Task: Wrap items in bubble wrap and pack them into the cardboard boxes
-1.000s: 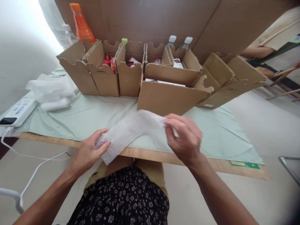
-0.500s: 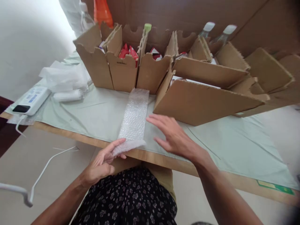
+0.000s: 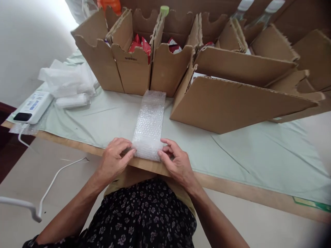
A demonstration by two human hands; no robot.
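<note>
A long strip of clear bubble wrap [image 3: 150, 120] lies on the pale green cloth, its far end by the cardboard boxes. Its near end is folded over at the table's front edge. My left hand [image 3: 115, 156] pinches the left side of that folded end between thumb and fingers. On the opposite side my right hand [image 3: 177, 160] grips the right edge in the same way, thumb near and fingers curled. Whether anything lies inside the fold cannot be made out.
Cardboard boxes [image 3: 134, 74] with red packets in some stand along the back; a large cardboard holder [image 3: 240, 103] is at right. Crumpled plastic bags [image 3: 68, 81] and a white device [image 3: 33, 106] with a cable lie left. Bottles [image 3: 269, 13] stand behind.
My right hand has come down from the air to the wrap's right edge. My left hand has turned over onto the left edge, and the raised near end now lies flat.
</note>
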